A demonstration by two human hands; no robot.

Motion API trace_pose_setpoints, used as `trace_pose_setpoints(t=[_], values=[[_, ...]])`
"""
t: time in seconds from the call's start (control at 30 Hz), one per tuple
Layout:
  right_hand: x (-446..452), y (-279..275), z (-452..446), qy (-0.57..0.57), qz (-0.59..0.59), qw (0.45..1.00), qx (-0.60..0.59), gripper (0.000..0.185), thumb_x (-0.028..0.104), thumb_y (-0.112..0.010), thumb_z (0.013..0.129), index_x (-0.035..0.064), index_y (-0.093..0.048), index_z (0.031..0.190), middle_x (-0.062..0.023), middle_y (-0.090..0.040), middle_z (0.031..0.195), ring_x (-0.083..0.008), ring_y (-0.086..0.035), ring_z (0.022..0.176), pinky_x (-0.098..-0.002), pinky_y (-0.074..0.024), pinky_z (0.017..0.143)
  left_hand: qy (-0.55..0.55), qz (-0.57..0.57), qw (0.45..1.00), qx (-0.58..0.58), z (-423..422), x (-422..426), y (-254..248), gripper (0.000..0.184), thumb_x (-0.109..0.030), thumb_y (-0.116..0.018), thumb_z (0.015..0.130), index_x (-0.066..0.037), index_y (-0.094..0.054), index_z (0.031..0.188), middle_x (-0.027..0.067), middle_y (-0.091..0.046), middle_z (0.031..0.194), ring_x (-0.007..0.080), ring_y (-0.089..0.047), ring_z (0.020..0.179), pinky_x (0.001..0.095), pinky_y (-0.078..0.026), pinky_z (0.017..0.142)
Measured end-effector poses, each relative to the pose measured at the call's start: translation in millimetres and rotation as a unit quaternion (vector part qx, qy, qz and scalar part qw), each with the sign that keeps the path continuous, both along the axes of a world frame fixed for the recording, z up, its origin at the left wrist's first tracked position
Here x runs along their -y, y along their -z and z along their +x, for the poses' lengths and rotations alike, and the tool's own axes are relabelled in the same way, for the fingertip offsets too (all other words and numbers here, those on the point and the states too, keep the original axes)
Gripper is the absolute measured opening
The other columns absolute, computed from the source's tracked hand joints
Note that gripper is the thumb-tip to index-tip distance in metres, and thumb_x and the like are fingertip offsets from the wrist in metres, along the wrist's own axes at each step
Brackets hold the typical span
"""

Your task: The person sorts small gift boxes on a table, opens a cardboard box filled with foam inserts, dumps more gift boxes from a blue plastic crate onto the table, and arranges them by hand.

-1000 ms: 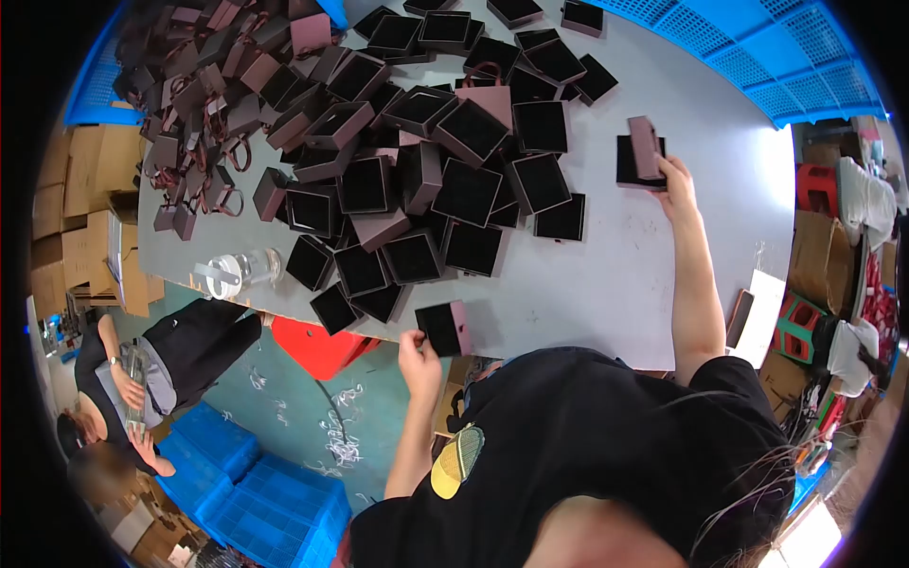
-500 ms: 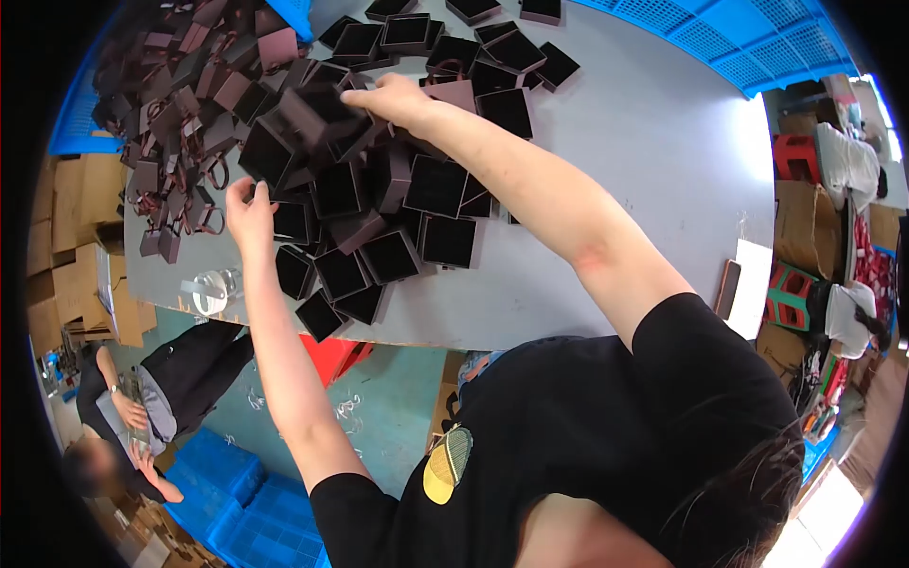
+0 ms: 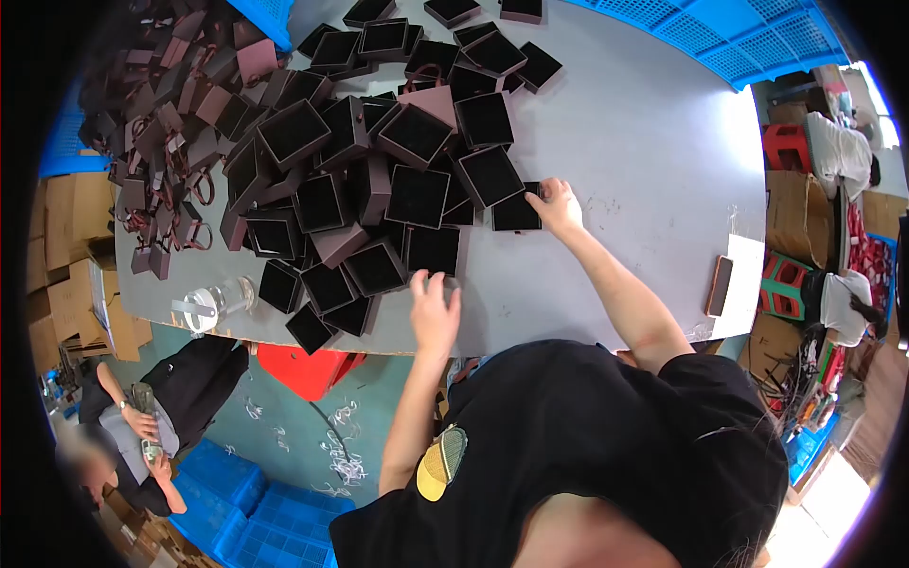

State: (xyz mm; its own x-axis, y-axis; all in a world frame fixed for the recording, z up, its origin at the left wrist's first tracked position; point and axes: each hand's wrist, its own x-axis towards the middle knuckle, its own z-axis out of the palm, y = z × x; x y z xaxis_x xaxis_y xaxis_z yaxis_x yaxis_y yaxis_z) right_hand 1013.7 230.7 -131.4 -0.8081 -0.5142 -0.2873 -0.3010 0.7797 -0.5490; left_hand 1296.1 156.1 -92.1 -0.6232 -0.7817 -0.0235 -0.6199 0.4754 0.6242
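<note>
Many dark boxes with black insides lie heaped on the grey table (image 3: 625, 142). My right hand (image 3: 559, 206) pinches the right edge of a black-lined box (image 3: 514, 214) at the right side of the heap. Near the front of the heap, my left hand (image 3: 435, 308) has its fingers apart just below another box (image 3: 434, 251); nothing shows in it. A pink-mauve box (image 3: 431, 100) with a ribbon loop lies among the dark ones.
Smaller boxes with ribbons (image 3: 170, 142) are piled at the left. A clear jug (image 3: 216, 305) stands at the front left edge. A phone (image 3: 720, 286) lies at the right. Blue crates (image 3: 720, 38) border the back. Another person (image 3: 142, 417) is at the lower left.
Both hands have moved from the left of the heap back to the right and nearer my body. The boxes they held a second ago are out of them; more boxes are stacked at the heap's left.
</note>
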Motion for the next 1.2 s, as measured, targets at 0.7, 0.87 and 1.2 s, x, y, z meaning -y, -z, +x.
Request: trace_pose_setpoints(t=[0.7, 0.87, 1.2], values=[[96.8, -166.6, 13.5, -0.141, -0.178, 0.942, 0.249, 0.029, 0.022, -0.064, 0.083, -0.0030, -0.061, 0.097, -0.0093, -0.065, 0.069, -0.0144, -0.062, 0.052, -0.0284, -0.0515, 0.051, 0.014, -0.241, 0.961, -0.132, 29.9, 115.9, -119.3, 0.025, -0.003, -0.069, 0.076, -0.002, -0.056, 0.097, 0.0154, -0.053, 0.106, 0.0307, -0.055, 0.093, 0.0378, -0.046, 0.079], [137.6, -151.4, 0.3, -0.140, -0.258, 0.933, 0.207, 0.030, 0.023, -0.063, 0.085, -0.0021, -0.065, 0.100, -0.0125, -0.069, 0.079, -0.0166, -0.068, 0.067, -0.0296, -0.0532, 0.063, -0.158, -0.201, 0.955, -0.151, 42.0, 163.4, -144.8, 0.066, -0.004, -0.070, 0.077, -0.001, -0.038, 0.135, 0.0179, -0.034, 0.141, 0.0290, -0.052, 0.111, 0.0385, -0.042, 0.097], [156.5, -55.9, -249.3, -0.129, 0.065, 0.978, -0.152, 0.080, 0.026, -0.069, 0.073, 0.0253, -0.029, 0.143, -0.0229, -0.063, 0.106, -0.0372, -0.061, 0.101, -0.0453, -0.0493, 0.087, -0.429, -0.203, 0.877, 0.076, 282.8, 289.4, -60.5, 0.110, -0.033, -0.087, 0.061, 0.011, -0.024, 0.139, 0.0257, -0.035, 0.139, 0.0337, -0.035, 0.130, 0.0445, -0.026, 0.110]])
